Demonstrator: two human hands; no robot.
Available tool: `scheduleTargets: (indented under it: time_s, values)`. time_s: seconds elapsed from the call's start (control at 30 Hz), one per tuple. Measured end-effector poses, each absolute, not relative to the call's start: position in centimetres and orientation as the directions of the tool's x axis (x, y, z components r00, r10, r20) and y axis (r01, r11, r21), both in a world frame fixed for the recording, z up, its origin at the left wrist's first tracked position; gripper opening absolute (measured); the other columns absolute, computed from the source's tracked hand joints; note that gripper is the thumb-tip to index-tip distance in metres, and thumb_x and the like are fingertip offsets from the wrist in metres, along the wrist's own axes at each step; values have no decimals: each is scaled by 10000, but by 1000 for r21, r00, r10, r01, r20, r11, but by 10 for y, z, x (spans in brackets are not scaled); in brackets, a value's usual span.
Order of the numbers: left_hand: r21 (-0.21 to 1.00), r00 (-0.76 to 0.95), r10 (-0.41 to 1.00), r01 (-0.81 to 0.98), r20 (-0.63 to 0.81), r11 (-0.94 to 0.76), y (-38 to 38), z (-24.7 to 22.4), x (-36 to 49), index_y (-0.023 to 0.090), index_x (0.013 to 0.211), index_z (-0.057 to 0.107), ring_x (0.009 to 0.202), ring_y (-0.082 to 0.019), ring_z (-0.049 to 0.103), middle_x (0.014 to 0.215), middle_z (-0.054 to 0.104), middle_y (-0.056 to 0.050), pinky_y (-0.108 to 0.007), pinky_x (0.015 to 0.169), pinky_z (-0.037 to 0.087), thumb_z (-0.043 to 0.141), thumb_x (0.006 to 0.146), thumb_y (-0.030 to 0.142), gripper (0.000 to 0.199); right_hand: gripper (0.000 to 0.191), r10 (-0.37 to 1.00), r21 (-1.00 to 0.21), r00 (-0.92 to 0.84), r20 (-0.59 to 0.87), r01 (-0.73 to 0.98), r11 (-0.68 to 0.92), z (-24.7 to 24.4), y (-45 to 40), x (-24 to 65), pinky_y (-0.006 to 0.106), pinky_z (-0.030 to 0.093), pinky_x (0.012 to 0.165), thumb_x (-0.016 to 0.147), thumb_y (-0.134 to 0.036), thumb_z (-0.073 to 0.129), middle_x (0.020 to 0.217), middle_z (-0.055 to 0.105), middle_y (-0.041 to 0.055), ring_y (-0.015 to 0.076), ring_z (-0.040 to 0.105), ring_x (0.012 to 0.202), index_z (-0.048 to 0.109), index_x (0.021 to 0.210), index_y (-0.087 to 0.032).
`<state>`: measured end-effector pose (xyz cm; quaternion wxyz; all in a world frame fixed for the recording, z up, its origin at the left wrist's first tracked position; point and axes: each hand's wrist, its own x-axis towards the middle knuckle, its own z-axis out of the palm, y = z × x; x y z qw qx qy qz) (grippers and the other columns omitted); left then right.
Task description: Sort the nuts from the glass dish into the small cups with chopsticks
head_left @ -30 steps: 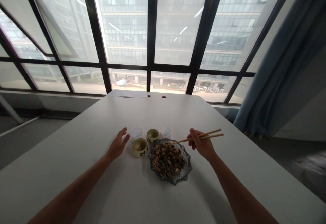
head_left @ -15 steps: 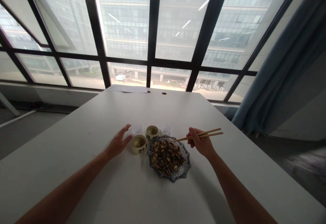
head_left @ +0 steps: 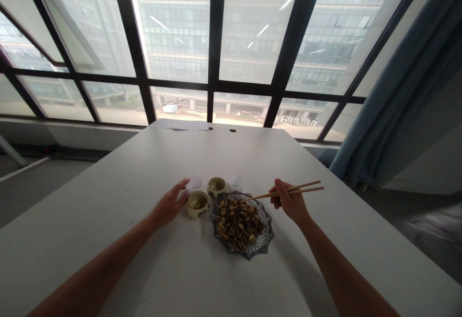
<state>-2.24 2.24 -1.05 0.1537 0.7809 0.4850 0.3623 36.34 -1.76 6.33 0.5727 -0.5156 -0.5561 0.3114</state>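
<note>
A pair of wooden chopsticks [head_left: 299, 189] is gripped in my right hand [head_left: 291, 202], right of a scalloped glass bowl [head_left: 265, 242]. Their tips reach over the bowl's far rim, at the edge of a heap of dark seeds and paler nuts [head_left: 238, 223]. My left hand [head_left: 168, 207] is open, fingers stretched out, beside the nearer ceramic cup [head_left: 198, 205] with dark characters on it; whether it touches the cup I cannot tell. Another such cup [head_left: 216, 187] stands just behind. Two clear plastic cups, one on the left [head_left: 194, 182] and one on the right [head_left: 237, 182], flank it.
All of this stands on a white table [head_left: 173, 269]. Sheets of paper [head_left: 184, 125] lie at its far edge, near two round holes. Beyond are tall windows with dark frames [head_left: 215, 43]; a blue curtain [head_left: 390, 76] hangs on the right.
My right hand and the chopsticks sit slightly farther right in the picture. The view has shifted a little, with the bowl and cups slightly rightward too. My left hand is still open by the cups.
</note>
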Motion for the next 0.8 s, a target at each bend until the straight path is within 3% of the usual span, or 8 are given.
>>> scheduleTargets:
  time_s: [0.2, 0.33, 0.47, 0.63, 0.8]
  values:
    - [587, 250, 882, 669, 399, -455, 20, -6, -21, 193, 1427, 454, 1156, -241, 641, 1278, 657, -122, -428, 1032, 491, 400, 960, 492, 558, 632, 943, -942, 153, 297, 209, 263, 61, -18, 360, 192, 362, 303, 741, -773, 612, 416, 578, 22, 93, 483, 310, 646, 606, -157]
    - [590, 270, 875, 653, 403, -474, 20, -5, -21, 200, 1430, 440, 1171, -228, 615, 1364, 590, -127, -431, 1057, 464, 366, 983, 491, 538, 637, 942, -947, 174, 288, 197, 253, 61, -18, 359, 189, 352, 299, 745, -776, 606, 415, 579, 24, 92, 484, 304, 638, 609, -154]
    - [523, 247, 811, 657, 531, -543, 20, -4, -23, 198, 1393, 464, 1244, -257, 520, 1378, 531, -150, -476, 1083, 416, 381, 974, 526, 538, 636, 942, -967, 227, 247, 124, 224, 57, -14, 363, 190, 357, 297, 744, -770, 613, 412, 575, 23, 88, 471, 297, 636, 614, -148]
    - [393, 234, 717, 705, 657, -590, 9, 6, -23, 163, 1263, 541, 879, -239, 553, 938, 569, -83, -432, 858, 503, 474, 842, 736, 714, 604, 941, -986, 328, 87, -104, 128, 45, -5, 368, 186, 339, 277, 672, -743, 698, 399, 555, 14, 87, 453, 303, 616, 599, -149]
    - [311, 380, 735, 727, 562, -613, -9, 15, -15, 200, 1241, 548, 705, -175, 582, 906, 600, -42, -326, 681, 508, 563, 739, 796, 780, 544, 934, -978, 357, -22, -200, 54, 39, 0, 370, 180, 345, 277, 676, -668, 737, 409, 559, 17, 91, 471, 323, 594, 578, -153]
